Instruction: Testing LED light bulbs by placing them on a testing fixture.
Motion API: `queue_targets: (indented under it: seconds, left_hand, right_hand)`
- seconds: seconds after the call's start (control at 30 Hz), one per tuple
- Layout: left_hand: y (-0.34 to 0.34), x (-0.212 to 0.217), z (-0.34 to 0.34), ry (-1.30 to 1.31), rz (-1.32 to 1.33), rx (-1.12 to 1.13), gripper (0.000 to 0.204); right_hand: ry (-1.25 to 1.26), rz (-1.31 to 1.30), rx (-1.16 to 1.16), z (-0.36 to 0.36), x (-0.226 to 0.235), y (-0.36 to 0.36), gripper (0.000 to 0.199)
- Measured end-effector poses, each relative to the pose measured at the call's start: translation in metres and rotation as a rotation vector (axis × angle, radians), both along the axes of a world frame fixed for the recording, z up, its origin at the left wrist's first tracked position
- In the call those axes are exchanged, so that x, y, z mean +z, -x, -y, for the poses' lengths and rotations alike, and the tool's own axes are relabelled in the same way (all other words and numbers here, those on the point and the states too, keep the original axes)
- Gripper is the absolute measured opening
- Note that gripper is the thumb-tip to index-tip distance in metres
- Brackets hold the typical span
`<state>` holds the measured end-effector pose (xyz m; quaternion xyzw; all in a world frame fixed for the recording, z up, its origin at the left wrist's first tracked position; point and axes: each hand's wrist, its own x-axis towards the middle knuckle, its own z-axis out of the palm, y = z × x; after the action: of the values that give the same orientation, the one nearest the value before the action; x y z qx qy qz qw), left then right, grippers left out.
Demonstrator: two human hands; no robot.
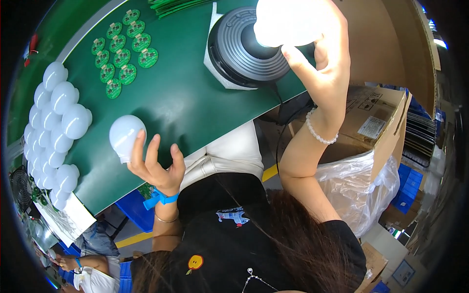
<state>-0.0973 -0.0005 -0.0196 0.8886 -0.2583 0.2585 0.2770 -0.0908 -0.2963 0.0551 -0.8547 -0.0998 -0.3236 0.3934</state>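
Note:
My right hand (325, 63) grips a brightly glowing light bulb (288, 22) above a round, ribbed grey-black device (234, 51). Glare hides the bulb's lower end, so I cannot tell whether it touches the device. Over the green table (190, 97), my left hand (159, 168) has a white, unlit round bulb (127, 136) at its fingers. One fingertip presses the bulb's right side while two other fingers stand apart from it. Its short neck points down toward my hand. A blue strap (161, 198) circles my left wrist.
Many white bulbs (63, 97) cluster at the table's left edge. Several round green circuit boards (122, 57) lie in rows at the back. Cardboard boxes (371, 115) and clear plastic wrap (359, 190) stand at the right. A co-worker (93, 273) sits at the lower left.

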Motion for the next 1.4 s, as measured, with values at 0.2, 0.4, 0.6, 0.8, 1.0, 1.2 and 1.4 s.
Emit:
queue_targets:
  seconds: [0.2, 0.4, 0.6, 0.8, 1.0, 1.2, 1.4]
  left_hand:
    - [0.0, 0.001, 0.0, 0.01, -0.03, -0.007, 0.037]
    - [-0.001, -0.001, -0.002, -0.036, 0.016, 0.003, 0.029]
    - [0.0, 0.006, -0.007, 0.135, -0.076, -0.038, 0.03]
    - [0.005, 0.024, 0.007, 0.345, -0.053, -0.18, 0.028]
    - [0.01, 0.046, 0.044, 0.568, -0.114, -0.336, 0.027]
    - [0.01, 0.075, 0.067, 0.945, -0.32, -0.631, 0.03]
    - [0.007, 0.088, 0.06, 1.476, -0.785, -1.087, 0.032]
  right_hand:
    - [-0.024, 0.762, 0.441, -0.012, 0.011, -0.034, 0.043]
    - [0.332, 0.322, -0.394, -0.014, 0.031, 0.031, 0.086]
    - [0.76, 1.247, -0.659, 0.041, 0.169, 0.079, 0.057]
    - [0.355, 0.285, -0.871, 0.119, 0.205, 0.07, 0.059]
    - [0.254, 0.209, -0.939, 0.095, 0.185, 0.075, 0.042]
    - [0.077, 0.38, -0.328, 0.003, 0.151, 0.083, 0.017]
    - [0.169, -0.255, 0.104, -0.068, 0.104, 0.069, 0.058]
